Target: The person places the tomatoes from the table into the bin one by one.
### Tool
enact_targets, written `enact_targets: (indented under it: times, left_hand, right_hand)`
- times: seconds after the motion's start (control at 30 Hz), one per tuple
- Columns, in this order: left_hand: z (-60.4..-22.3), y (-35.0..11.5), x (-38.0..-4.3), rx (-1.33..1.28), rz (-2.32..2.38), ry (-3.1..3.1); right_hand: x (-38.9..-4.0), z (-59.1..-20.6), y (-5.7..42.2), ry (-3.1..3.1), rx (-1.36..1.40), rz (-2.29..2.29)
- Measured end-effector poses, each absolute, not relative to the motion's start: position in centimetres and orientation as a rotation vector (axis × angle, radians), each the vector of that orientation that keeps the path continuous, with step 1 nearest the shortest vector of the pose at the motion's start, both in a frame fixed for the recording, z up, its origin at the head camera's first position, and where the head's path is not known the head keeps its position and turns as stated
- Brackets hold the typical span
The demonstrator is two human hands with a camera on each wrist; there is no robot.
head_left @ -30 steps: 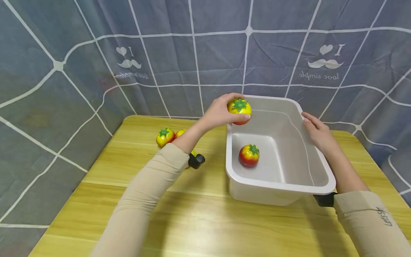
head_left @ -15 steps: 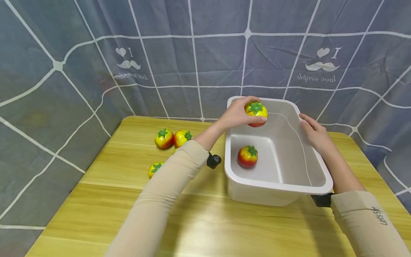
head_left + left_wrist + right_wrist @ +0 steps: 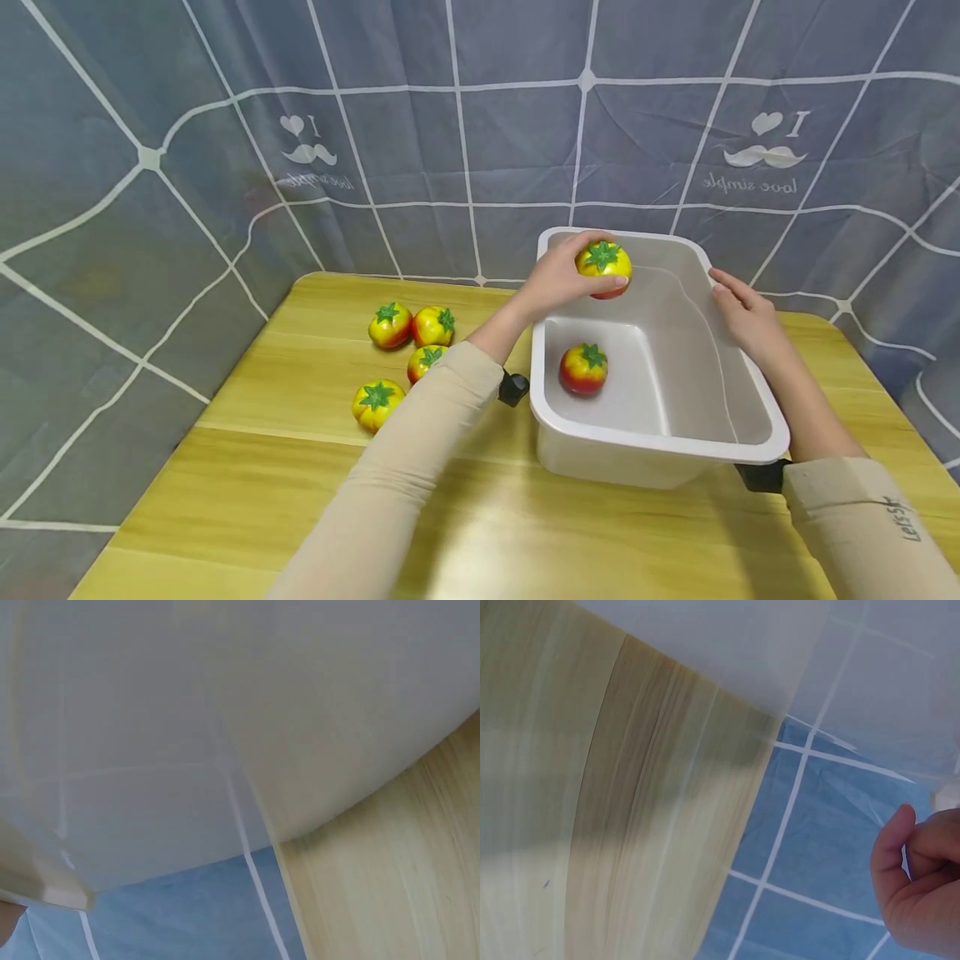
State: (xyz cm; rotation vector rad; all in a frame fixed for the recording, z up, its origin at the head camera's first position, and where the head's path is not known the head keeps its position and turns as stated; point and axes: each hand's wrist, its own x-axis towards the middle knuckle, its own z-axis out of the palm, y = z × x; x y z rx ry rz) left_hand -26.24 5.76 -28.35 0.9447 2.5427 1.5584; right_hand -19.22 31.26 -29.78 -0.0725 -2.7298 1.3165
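My left hand point(image 3: 558, 279) holds a yellow-red tomato point(image 3: 604, 260) with a green leafy top, its thumb across the near side. The tomato is over the far left part of a light grey plastic basin point(image 3: 645, 446), inside the rim line and above the floor. On the basin's floor lies another tomato point(image 3: 583, 369), redder at the bottom. My right hand point(image 3: 750, 321) grips the basin's right rim; in the right wrist view its fingers point(image 3: 922, 877) are curled. The left wrist view shows mostly the basin's wall point(image 3: 150, 750), with the held tomato out of sight.
Several more tomatoes lie on the wooden table point(image 3: 262, 483) left of the basin: two at the back point(image 3: 390, 325), one partly behind the left sleeve point(image 3: 426, 362), one nearer point(image 3: 377, 404). A grey-blue curtain point(image 3: 517, 150) with white lines hangs behind the table.
The left hand has carried its tomato rightward, from the basin's left rim to over its inside. More tomatoes on the table have come out from behind the arm. The right hand stays put.
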Motion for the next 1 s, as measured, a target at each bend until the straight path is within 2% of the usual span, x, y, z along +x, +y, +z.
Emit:
enact_targets:
  times: [1.0]
  left_hand:
    - [-28.13,5.09,-25.91,0.918,1.512,2.585]
  right_hand:
    - [-18.87,-29.92,30.95,-2.734,-0.102,1.289]
